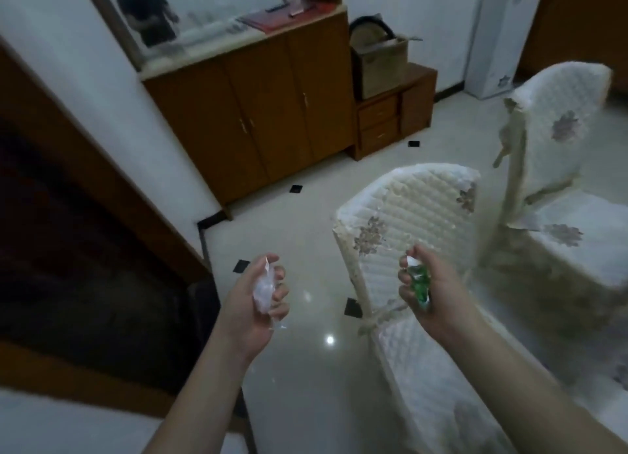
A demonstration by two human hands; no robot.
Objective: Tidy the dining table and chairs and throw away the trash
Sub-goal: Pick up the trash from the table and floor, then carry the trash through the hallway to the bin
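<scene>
Apparently midway: the left hand (253,295) grasps a clear crumpled wrapper (265,289), the right hand (433,292) a green wrapper (419,283); no bin shows, so disposal remains.

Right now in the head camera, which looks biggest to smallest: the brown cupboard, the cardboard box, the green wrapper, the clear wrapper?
1. brown cupboard
2. cardboard box
3. clear wrapper and green wrapper: look alike, both crumpled in hands, so unranked.

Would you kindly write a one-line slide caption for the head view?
Left hand grips a clear wrapper, right hand a green one, beside two covered chairs.
</scene>
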